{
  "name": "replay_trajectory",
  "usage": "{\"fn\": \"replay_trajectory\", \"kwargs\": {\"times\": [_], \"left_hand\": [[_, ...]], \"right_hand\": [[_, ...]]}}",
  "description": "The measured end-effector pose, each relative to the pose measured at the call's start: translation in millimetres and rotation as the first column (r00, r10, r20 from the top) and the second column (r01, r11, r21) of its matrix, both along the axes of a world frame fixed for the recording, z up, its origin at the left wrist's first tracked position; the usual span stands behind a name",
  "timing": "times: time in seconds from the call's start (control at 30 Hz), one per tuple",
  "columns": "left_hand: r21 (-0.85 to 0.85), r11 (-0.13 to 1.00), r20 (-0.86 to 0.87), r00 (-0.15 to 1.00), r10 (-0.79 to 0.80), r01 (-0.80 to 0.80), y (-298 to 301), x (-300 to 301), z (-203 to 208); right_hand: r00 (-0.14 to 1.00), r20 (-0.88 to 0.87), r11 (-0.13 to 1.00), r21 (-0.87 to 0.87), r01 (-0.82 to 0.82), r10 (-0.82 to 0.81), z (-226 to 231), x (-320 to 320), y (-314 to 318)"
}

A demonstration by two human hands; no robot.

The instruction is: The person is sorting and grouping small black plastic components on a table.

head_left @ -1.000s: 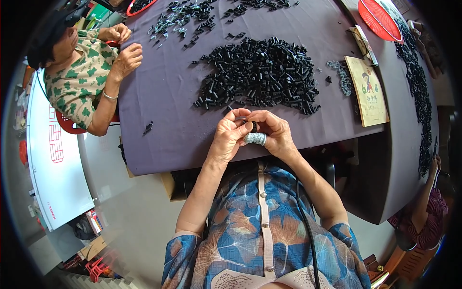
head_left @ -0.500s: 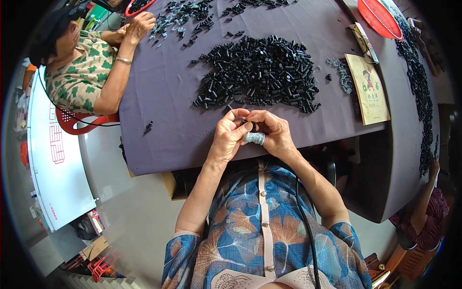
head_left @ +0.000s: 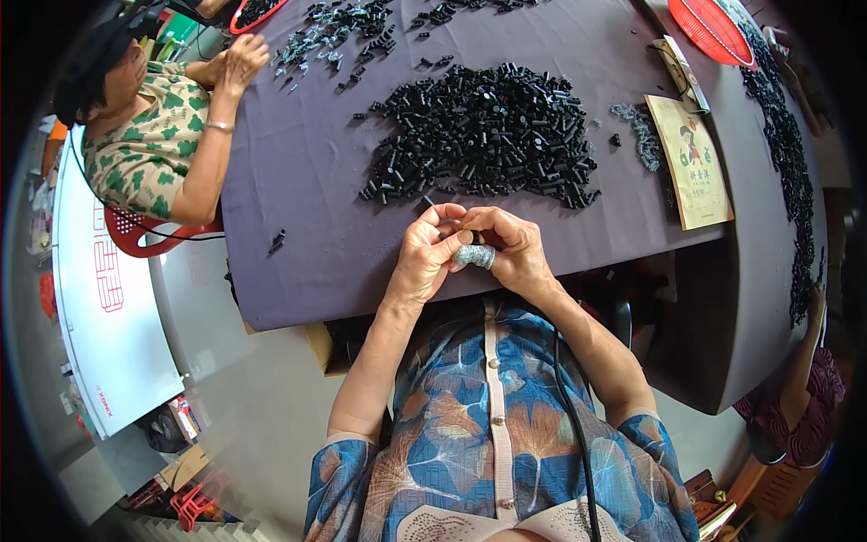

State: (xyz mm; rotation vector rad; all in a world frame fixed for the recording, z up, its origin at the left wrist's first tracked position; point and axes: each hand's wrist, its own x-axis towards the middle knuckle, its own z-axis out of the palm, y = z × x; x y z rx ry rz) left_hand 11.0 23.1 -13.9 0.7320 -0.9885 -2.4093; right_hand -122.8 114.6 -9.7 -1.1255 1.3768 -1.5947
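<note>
Peeking between both hands [head_left: 420,257] [head_left: 518,248] is a small dark piece [head_left: 476,237].

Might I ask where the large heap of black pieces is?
In the upper middle of the head view, the heap lies on the grey-purple cloth, just beyond the left hand and right hand, left of the tan booklet.

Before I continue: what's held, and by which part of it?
A black piece, between the left grip and right grip; where on it cannot be told.

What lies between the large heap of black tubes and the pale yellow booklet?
In the head view, a small black piece and a cluster of translucent bits.
</note>
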Motion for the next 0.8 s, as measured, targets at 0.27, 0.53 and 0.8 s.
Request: {"fn": "replay_trajectory", "kwargs": {"times": [0.27,0.53,0.8], "left_hand": [[0.05,0.998,0.011,1.0,0.028,-0.029,-1,-3,5],[0.094,0.991,-0.053,0.994,0.1,-0.095,-1,-4,3],[0.068,0.989,-0.001,0.991,0.133,-0.133,9,-9,3]], "right_hand": [[0.998,0.059,1.0,-0.009,0.015,-0.014,1,1,-4],[0.995,-0.092,0.995,0.086,0.041,-0.033,16,2,-4],[0.994,-0.087,0.997,0.022,0.072,-0.07,4,1,-2]]}}
